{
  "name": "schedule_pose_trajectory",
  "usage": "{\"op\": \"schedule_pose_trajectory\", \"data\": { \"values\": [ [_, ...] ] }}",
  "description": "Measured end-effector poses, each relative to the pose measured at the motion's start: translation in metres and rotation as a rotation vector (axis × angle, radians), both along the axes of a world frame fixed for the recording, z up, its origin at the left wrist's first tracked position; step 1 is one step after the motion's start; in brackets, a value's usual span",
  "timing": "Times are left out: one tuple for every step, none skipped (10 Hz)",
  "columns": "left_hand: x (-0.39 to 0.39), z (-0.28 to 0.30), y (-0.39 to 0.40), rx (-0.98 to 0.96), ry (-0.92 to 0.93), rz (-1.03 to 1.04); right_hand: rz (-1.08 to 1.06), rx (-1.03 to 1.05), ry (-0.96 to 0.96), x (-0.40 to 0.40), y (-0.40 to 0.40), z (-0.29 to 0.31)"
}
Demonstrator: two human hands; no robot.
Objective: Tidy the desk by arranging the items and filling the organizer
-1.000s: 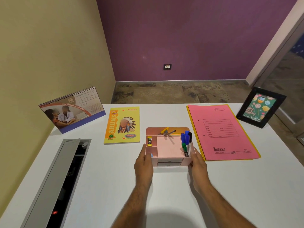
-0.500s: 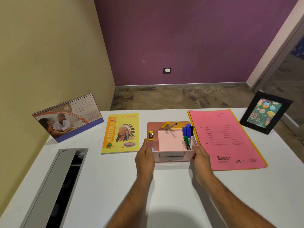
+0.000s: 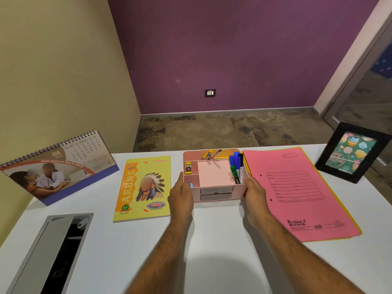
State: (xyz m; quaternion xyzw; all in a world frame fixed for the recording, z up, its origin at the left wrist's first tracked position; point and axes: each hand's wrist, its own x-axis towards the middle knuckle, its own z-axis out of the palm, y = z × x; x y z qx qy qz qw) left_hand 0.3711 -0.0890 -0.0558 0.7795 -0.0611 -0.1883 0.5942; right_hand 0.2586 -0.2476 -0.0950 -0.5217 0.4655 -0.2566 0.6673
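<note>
A pink desk organizer (image 3: 214, 194) stands near the far edge of the white desk (image 3: 212, 240), between a yellow notebook (image 3: 144, 187) and a pink folder (image 3: 297, 192). My left hand (image 3: 181, 197) grips its left side and my right hand (image 3: 253, 193) grips its right side. Blue, green and black markers (image 3: 236, 166) stand in its right compartment. A small yellow stapler (image 3: 188, 168) lies in a left compartment, pens (image 3: 212, 154) in the back tray, and a pink note pad (image 3: 213, 174) in the middle.
A desk calendar (image 3: 57, 166) stands at the far left by the beige wall. A black picture frame (image 3: 352, 153) leans at the far right corner. A grey cable hatch (image 3: 53, 251) is open at the near left. The desk's far edge runs just behind the organizer.
Both hands have pushed the organizer away from me toward the desk's far edge, keeping their hold on its sides. The camera has tilted and everything sits lower in view.
</note>
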Motion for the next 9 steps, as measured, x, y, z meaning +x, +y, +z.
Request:
{"op": "schedule_pose_trajectory", "data": {
  "values": [
    [0.009,-0.009,-0.006,0.016,0.001,-0.007,-0.014,0.02,-0.004,0.005,-0.004,-0.005],
    [0.013,-0.012,-0.007,0.022,-0.011,-0.019,-0.03,0.033,-0.004,0.007,-0.006,-0.007],
    [0.014,-0.011,-0.008,0.007,-0.033,-0.03,-0.039,0.025,-0.006,0.009,-0.009,-0.01],
    [0.014,-0.013,-0.008,-0.002,-0.05,-0.056,-0.026,0.021,0.004,0.008,-0.01,-0.01],
    [0.016,-0.017,-0.006,-0.006,-0.009,-0.088,-0.018,0.022,0.011,0.004,-0.008,-0.006],
    [0.013,-0.015,-0.003,0.035,0.034,-0.085,-0.04,0.029,-0.015,-0.001,-0.007,-0.006],
    [0.006,-0.006,0.009,0.103,-0.05,-0.119,-0.14,0.021,-0.039,-0.014,0.003,0.009],
    [-0.004,-0.002,0.025,0.185,-0.174,-0.176,-0.233,0.035,-0.055,-0.031,0.017,0.029],
    [-0.021,0.003,0.047,0.336,-0.431,-0.261,-0.307,0.041,-0.102,-0.061,0.043,0.062]
  ]
}}
